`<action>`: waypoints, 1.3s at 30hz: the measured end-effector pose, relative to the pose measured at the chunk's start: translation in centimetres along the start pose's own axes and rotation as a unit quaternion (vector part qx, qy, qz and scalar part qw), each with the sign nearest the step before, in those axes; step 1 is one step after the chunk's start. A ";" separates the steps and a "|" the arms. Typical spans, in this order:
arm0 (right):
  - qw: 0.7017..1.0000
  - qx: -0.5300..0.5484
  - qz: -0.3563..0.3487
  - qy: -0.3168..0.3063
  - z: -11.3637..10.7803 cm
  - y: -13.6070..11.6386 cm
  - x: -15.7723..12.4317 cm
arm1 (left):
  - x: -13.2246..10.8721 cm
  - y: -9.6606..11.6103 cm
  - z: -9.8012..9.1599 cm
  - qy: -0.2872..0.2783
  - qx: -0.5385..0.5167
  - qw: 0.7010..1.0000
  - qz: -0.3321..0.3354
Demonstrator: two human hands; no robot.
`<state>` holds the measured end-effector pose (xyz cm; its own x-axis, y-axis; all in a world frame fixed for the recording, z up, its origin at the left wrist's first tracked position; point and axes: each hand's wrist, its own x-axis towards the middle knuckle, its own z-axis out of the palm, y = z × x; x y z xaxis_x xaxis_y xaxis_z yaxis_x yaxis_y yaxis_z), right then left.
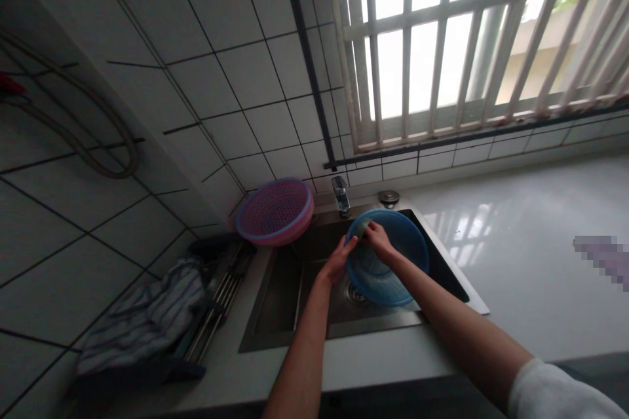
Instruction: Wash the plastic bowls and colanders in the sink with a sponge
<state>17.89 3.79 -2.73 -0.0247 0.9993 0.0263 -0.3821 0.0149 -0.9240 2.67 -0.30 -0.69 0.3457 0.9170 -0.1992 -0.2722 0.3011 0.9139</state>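
A round blue plastic basin [411,245] sits tilted over the right part of the steel sink [275,304]. My left hand [336,263] grips the basin's left rim, thumb toward the inside. Against the inner wall near that rim, my right hand [378,241] is closed on a small greenish scrubbing pad [363,228], partly covered by the fingers. What kind of pad it is I cannot make out fully. The sink's drain [354,293] shows just below the basin's left edge.
Behind the sink stands a chrome faucet [341,196], with a round metal drain cover [389,197] beside it. A pink and blue colander [276,211] rests at the sink's back left corner. Further left lie a striped cloth [152,314] and a metal rack [221,304]. White countertop [515,262] extends right.
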 end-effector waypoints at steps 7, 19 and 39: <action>0.979 -0.071 0.071 -0.175 0.5 0.5 -1.4 | -0.4 0.9 -0.4 0.062 0.002 0.998 -0.004; 0.971 -0.189 -0.112 0.094 -0.5 -0.2 0.4 | -0.6 1.0 1.6 -0.027 -0.054 0.997 -0.048; 0.997 -0.070 0.012 -0.044 -0.6 -0.2 -0.4 | -0.5 1.0 0.5 0.060 0.055 0.996 0.033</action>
<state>18.53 3.44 -2.82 -0.1144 0.9929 0.0314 -0.2481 0.0021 -0.9687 2.68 -0.63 0.47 0.2185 0.9606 -0.1715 -0.1882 0.2139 0.9585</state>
